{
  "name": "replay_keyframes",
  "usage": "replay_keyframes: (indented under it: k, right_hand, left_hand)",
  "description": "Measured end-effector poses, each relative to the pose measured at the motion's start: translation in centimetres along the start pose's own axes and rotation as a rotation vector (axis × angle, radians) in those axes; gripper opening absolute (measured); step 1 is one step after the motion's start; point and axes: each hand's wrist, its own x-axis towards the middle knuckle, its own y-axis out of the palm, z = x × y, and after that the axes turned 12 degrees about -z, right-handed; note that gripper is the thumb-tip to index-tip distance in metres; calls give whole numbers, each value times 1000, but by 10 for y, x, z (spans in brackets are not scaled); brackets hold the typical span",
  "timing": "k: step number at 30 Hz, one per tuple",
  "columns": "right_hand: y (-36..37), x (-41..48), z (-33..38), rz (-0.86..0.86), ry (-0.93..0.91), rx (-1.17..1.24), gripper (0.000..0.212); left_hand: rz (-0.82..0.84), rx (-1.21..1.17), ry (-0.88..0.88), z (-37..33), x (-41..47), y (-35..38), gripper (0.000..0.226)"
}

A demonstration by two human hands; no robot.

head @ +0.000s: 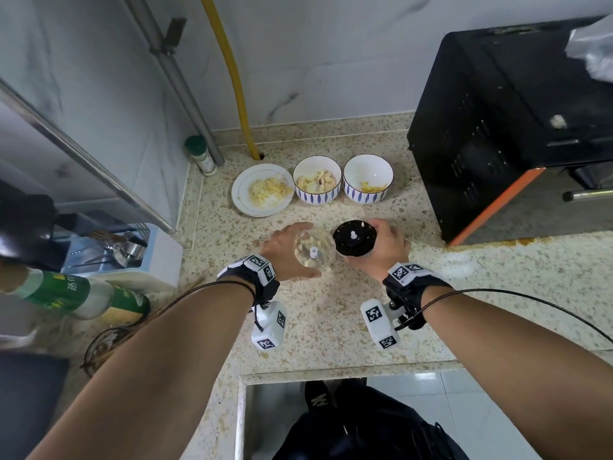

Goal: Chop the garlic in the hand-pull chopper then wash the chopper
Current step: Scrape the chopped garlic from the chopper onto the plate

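The clear chopper cup (315,250) stands on the speckled counter with garlic pieces inside and a white blade post in its middle. My left hand (285,250) wraps around its left side. The black chopper lid (354,238) is off the cup, turned underside up, just to the cup's right. My right hand (381,249) grips the lid from the right. Behind them sit a white plate (243,202) of chopped garlic, a blue-patterned bowl (317,194) of garlic cloves and a second such bowl (368,193) with a few scraps.
A black and orange oven (497,154) fills the right back of the counter. A green-capped shaker (200,156) stands by a yellow pipe (232,78). At left are a utensil holder (116,250) and a green bottle (83,295). The counter's front edge (331,370) is cut out.
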Motion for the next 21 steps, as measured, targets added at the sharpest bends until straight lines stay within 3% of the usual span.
replay_keyframes:
  k: [6, 9, 15, 21]
  right_hand:
    - [-1, 0, -1, 29, -43, -117, 89]
    - [-7, -1, 8, 14, -153, -143, 92]
    - [-18, -3, 34, -71, -572, 54, 23]
    - [-9, -6, 50, 93, -639, -112, 22]
  left_hand:
    - [-50, -6, 68, -4, -6, -1, 99]
    - [-50, -24, 77, -7, -6, -5, 98]
    - [-20, -35, 78, -10, -6, -10, 98]
    - [-28, -54, 103, -10, -11, -12, 97]
